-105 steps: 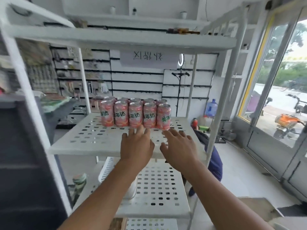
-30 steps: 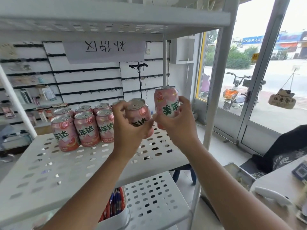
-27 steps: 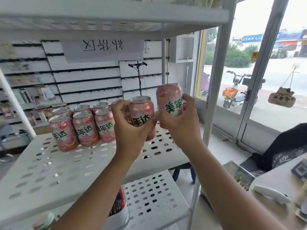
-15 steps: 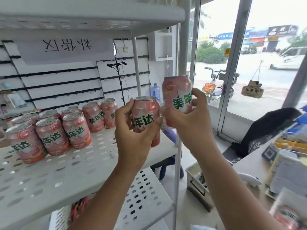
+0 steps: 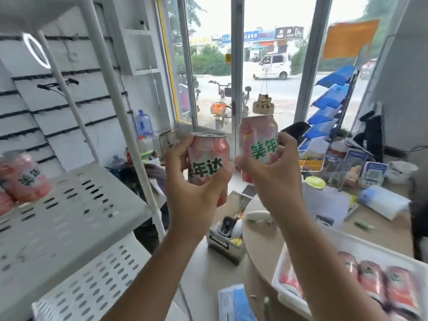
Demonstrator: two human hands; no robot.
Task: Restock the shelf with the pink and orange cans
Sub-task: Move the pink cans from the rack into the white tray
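Here, just right of the shelf post [image 5: 131,140], our left hand [image 5: 196,195] curls around a first pink can [image 5: 208,156], our right hand [image 5: 271,174] around a second pink can [image 5: 258,135]. Two blurred cans [image 5: 24,179] stand on the shelf [image 5: 69,228]; farther right, a tray [image 5: 382,250] holds at least three tray cans [image 5: 370,286].

The shelf cans [image 5: 24,178] are smeared by blur and cut by the left edge, so their count cannot be told. The left hand [image 5: 196,193] covers the lower part of the left can [image 5: 208,156]. The right hand [image 5: 271,179] hides the base of the right can [image 5: 259,137]. The tray [image 5: 370,246] runs off the lower right corner. The tray cans [image 5: 372,283] are blurred, and some sit partly behind the right forearm [image 5: 324,262].
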